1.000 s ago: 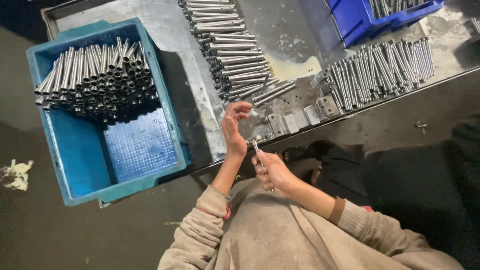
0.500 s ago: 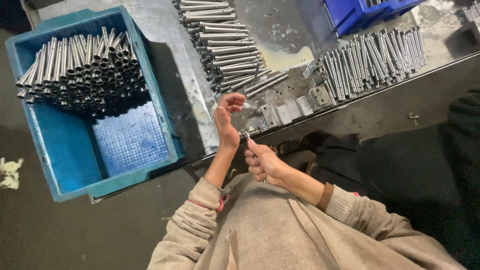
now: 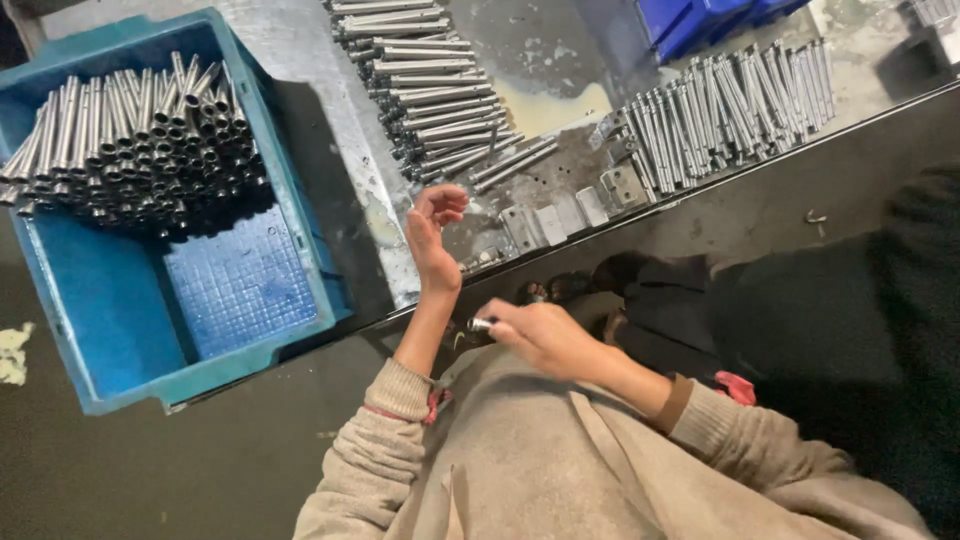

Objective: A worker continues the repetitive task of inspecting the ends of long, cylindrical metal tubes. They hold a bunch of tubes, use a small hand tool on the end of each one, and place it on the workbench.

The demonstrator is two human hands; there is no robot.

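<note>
My left hand (image 3: pixel 432 232) hovers at the near edge of the metal workbench (image 3: pixel 350 170), fingers curled apart and holding nothing. It is nearest the row of metal rods (image 3: pixel 432 88) laid on the bench. My right hand (image 3: pixel 540 332) is below the bench edge, over my lap, shut on a short metal rod (image 3: pixel 482 324) whose end pokes out to the left, close to my left wrist.
A blue crate (image 3: pixel 230 290) at the left holds several stacked metal tubes (image 3: pixel 130 140). Small metal brackets (image 3: pixel 570 210) lie along the bench edge. Another batch of rods (image 3: pixel 730 100) lies at the right, behind it a blue bin (image 3: pixel 700 20).
My right hand has dropped from beside the left hand to below the bench edge, taking the short rod with it. My left hand has opened and stayed near the bench edge.
</note>
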